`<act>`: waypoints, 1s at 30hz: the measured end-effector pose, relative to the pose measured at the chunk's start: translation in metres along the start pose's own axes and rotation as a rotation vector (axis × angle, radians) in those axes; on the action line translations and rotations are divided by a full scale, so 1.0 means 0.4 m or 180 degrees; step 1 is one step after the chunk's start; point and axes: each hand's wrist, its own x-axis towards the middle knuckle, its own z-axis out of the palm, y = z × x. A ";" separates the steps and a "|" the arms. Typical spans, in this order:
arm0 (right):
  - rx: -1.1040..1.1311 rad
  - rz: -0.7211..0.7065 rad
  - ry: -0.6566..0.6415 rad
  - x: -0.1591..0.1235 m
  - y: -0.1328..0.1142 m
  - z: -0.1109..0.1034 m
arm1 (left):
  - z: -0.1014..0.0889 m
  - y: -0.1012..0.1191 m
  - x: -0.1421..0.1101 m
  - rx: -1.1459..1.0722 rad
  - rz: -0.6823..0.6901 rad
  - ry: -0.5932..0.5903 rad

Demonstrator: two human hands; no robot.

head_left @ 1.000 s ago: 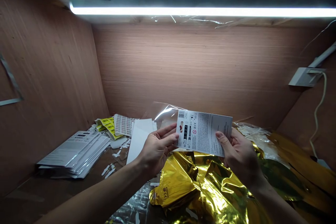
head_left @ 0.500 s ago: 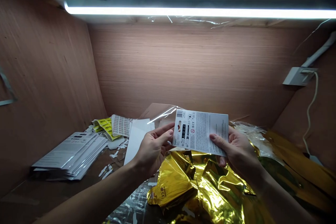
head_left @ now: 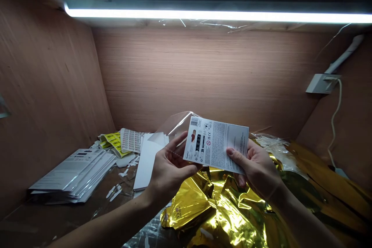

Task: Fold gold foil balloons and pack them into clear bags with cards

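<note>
My right hand grips the right end of a white printed card, thumb on its face and fingers behind. The card is tilted and has a hang hole, a barcode and small print. A clear plastic bag spreads beyond the card's left end, and its edge crosses my left fingers. My left hand holds this bag near the hang hole, with the thumb stretched below the card. How far the card sits inside the bag I cannot tell. Crumpled gold foil lies beneath both hands.
A stack of bagged cards lies at the left. White cards, yellow label sheets and a white label sheet sit behind my left hand. Wooden walls enclose the table, under a tube light. A cable hangs at the right.
My left thumb has come off the card's left edge and dropped below it, while the left fingers have risen against the plastic. The card has tilted slightly; the view has shifted a little.
</note>
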 end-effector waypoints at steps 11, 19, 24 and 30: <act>0.0034 -0.0075 -0.0081 -0.015 -0.017 0.013 | -0.008 0.012 -0.011 0.0055 0.0331 -0.0413; -0.0198 -0.0182 0.0318 -0.042 -0.042 0.057 | -0.001 0.019 -0.025 0.0473 0.0460 0.0103; -0.0163 -0.0297 0.0265 -0.038 -0.019 0.074 | -0.005 0.012 -0.029 0.0648 0.0631 0.0429; -0.0250 -0.0325 0.0434 -0.039 0.004 0.079 | -0.013 0.013 -0.023 0.0639 0.0611 0.0336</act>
